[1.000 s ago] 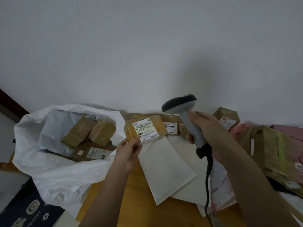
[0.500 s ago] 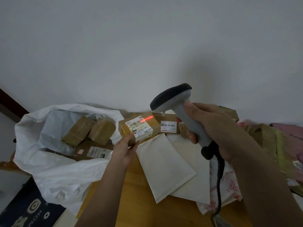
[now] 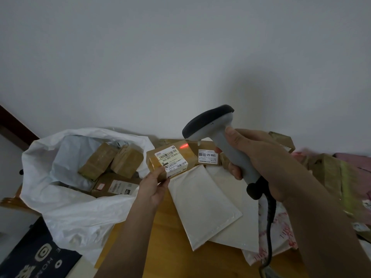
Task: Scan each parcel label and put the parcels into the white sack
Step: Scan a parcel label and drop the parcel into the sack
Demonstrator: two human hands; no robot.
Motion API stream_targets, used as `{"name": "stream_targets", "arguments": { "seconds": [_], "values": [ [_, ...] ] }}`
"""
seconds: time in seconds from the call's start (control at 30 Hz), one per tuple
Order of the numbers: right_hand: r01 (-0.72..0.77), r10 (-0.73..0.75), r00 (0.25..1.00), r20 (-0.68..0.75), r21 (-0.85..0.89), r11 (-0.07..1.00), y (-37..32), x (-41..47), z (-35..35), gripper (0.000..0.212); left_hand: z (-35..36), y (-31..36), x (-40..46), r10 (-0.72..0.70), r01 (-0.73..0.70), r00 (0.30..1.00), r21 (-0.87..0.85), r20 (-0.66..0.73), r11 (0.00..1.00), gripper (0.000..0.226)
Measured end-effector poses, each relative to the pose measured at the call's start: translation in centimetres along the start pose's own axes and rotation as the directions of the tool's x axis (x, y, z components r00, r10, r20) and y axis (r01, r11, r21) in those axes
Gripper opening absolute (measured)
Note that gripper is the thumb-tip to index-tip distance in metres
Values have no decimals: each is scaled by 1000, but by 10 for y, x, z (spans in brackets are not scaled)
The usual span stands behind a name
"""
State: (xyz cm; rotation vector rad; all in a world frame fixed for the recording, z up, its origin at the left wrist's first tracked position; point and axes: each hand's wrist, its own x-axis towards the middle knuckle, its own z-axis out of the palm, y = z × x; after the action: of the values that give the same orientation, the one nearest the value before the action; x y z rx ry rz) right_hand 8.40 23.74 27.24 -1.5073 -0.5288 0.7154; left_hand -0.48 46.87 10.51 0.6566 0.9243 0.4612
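Note:
My left hand (image 3: 153,186) grips a small brown taped parcel (image 3: 190,157) by its near corner, white label facing up. My right hand (image 3: 259,163) holds a grey barcode scanner (image 3: 212,125) with a black head, pointed down at that parcel. A red scan line falls on the parcel's top, just right of the label's barcode. The white sack (image 3: 66,199) lies open at the left, with several brown parcels (image 3: 112,159) inside.
Two white padded mailers (image 3: 200,205) lie on the wooden table (image 3: 166,253). A labelled brown box (image 3: 207,155) sits behind them. Taped parcels (image 3: 333,175) and a pink-printed bag (image 3: 281,233) pile at the right. The scanner's black cable (image 3: 269,237) hangs down. A white wall stands behind.
The scanner has risen and tilted toward the parcel, and its red line came on. The parcel in my left hand dropped slightly lower and nearer the sack.

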Motion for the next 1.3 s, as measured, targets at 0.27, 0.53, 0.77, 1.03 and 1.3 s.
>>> {"name": "stream_targets", "arguments": {
  "seconds": [0.27,0.53,0.77,1.03,1.3],
  "values": [
    [0,0,1000,14,1,1000,2,5,4,54,0,1,-2,14,-13,999,7,-29,1000,23],
    [-63,58,997,53,91,994,9,19,15,55,-5,4,-2,18,-20,999,-35,-39,999,14],
    [-131,132,991,1,123,984,30,39,31,35,-26,11,1,19,-50,992,-255,-124,966,21],
    [-220,229,971,-74,118,968,49,61,44,25,-67,41,31,87,-213,884,-230,-460,950,59],
    [-259,267,960,-81,96,961,64,75,52,21,-89,49,59,136,-172,655,29,-743,985,39]
  ]
}}
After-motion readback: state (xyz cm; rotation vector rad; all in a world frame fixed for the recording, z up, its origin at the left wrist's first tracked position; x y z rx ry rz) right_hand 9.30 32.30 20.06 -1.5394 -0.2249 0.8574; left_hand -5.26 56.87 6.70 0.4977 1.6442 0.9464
